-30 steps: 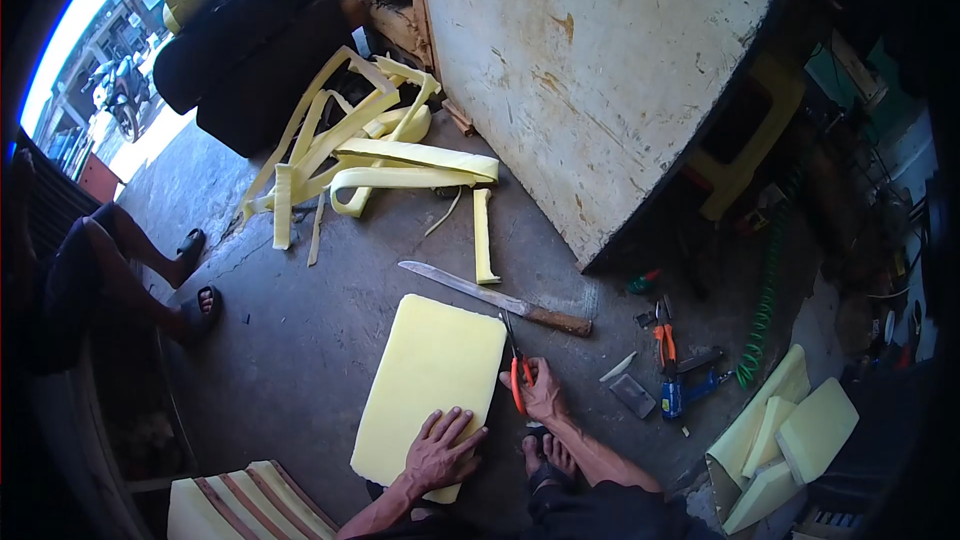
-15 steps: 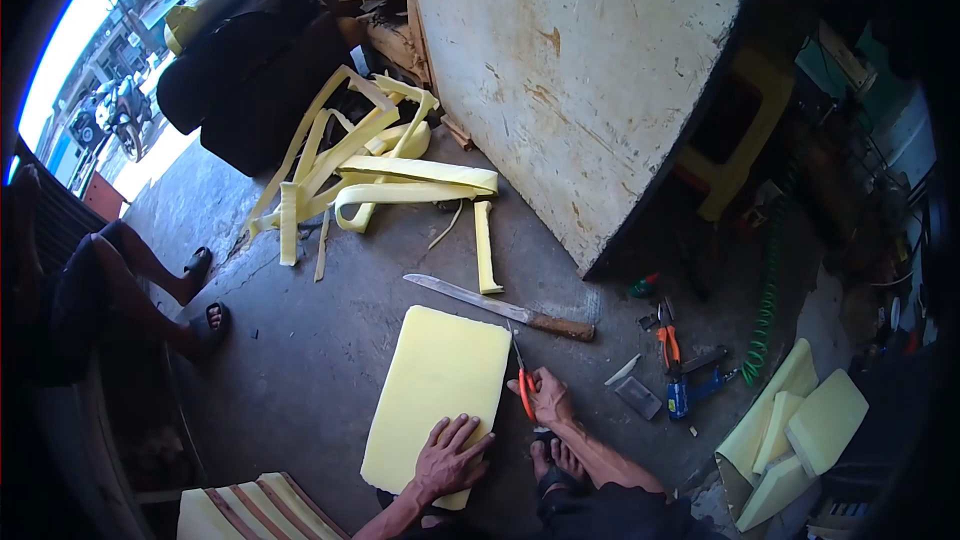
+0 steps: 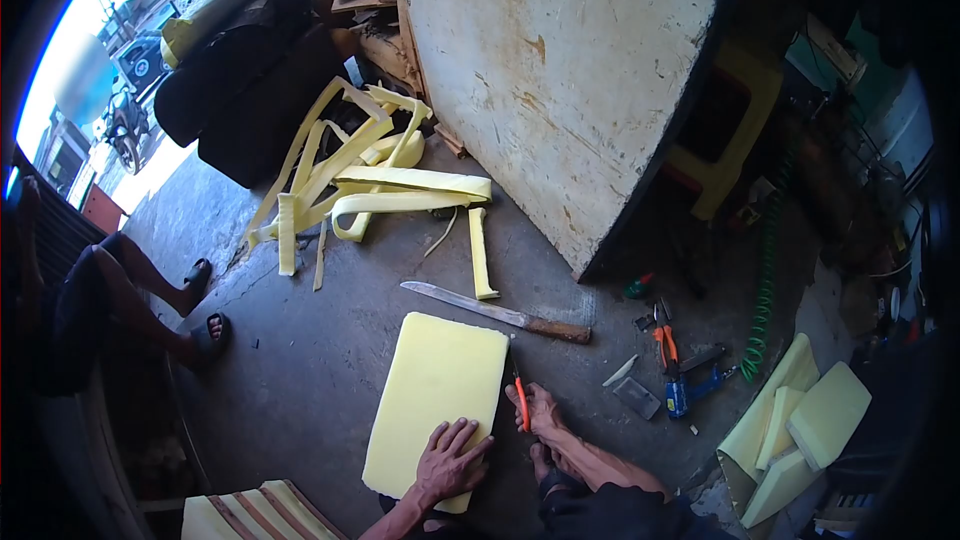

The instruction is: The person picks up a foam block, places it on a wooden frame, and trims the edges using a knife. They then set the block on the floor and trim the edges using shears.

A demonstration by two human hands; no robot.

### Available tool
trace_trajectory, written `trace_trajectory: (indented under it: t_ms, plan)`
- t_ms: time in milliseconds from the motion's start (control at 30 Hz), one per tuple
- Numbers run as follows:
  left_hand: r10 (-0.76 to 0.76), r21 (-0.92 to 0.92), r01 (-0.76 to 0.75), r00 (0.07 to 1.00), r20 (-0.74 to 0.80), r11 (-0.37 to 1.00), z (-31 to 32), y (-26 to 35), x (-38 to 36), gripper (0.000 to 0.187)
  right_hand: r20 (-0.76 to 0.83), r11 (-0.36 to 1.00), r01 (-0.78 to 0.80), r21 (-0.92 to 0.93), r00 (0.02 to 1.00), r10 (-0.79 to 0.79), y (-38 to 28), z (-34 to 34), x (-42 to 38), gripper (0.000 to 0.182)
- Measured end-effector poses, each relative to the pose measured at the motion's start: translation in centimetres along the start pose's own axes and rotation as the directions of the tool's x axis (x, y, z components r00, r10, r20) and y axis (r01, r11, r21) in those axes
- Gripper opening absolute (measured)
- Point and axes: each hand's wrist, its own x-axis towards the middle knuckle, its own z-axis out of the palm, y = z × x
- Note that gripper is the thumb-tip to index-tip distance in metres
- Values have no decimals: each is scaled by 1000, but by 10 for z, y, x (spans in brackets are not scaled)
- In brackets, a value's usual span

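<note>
A pale yellow foam sheet (image 3: 435, 380) lies in front of me, roughly rectangular with rounded corners. My left hand (image 3: 452, 458) rests on its lower right part with the fingers spread. Beside the sheet's right edge, my right hand (image 3: 540, 412) is wrapped round a pair of scissors (image 3: 521, 402) with orange handles. Their blades point away from me along that edge, close to the sheet's top right corner. A long knife (image 3: 490, 311) with a wooden handle lies on the floor just beyond the sheet.
Yellow foam strips (image 3: 370, 180) are heaped farther off. A large scuffed board (image 3: 560, 70) stands at the back. On the right lie orange-handled pliers (image 3: 665, 333), a blue tool (image 3: 678, 397), a green coiled hose (image 3: 768, 310) and foam pieces (image 3: 828, 415). Another person's legs (image 3: 150, 290) are at left.
The scissors' handles have come together, and my right hand has shifted slightly toward me. My left hand keeps its place on the foam sheet. The view has tilted a little.
</note>
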Motion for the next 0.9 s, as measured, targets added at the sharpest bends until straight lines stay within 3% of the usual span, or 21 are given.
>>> trace_trajectory:
  t_ms: [200,267,300,400,500,600,667,767,800,867,900]
  plan:
    - [5,-14,-5,1000,9,1000,-1,0,-1,57,-19,996,88,-8,996,-88,20,-2,11,62]
    - [-1,-14,1,1000,17,1000,-3,-2,0,58,-31,993,42,-108,998,-45,7,-8,8,56]
    - [25,-31,-23,998,55,999,-4,-5,0,59,-22,993,46,-110,999,-48,8,-10,9,56]
    - [89,-39,-84,984,156,996,-12,-25,2,62,-184,992,78,-97,978,-95,5,-25,8,59]
    - [152,-48,-144,938,312,988,-35,-52,-4,57,-247,929,161,-333,936,-251,15,-51,20,51]
    - [162,-80,-143,929,332,986,-49,-73,-17,51,-228,863,204,-461,913,-338,4,-66,5,53]
    - [219,4,-237,905,364,971,-42,-83,-20,46,-178,853,151,-500,946,-272,3,-68,5,61]
    - [203,90,-271,868,454,958,-55,-73,-12,43,-130,829,135,-543,961,-242,-4,-65,0,52]
    - [170,96,-237,875,453,967,-55,-71,-15,43,-160,729,170,-664,919,-360,-2,-69,-1,46]
    - [99,-123,-58,928,360,991,-52,-74,-23,49,-148,520,227,-824,799,-583,4,-77,-1,38]
    - [36,-100,-2,938,346,995,-55,-79,-27,49,-120,424,259,-868,718,-685,3,-83,2,36]
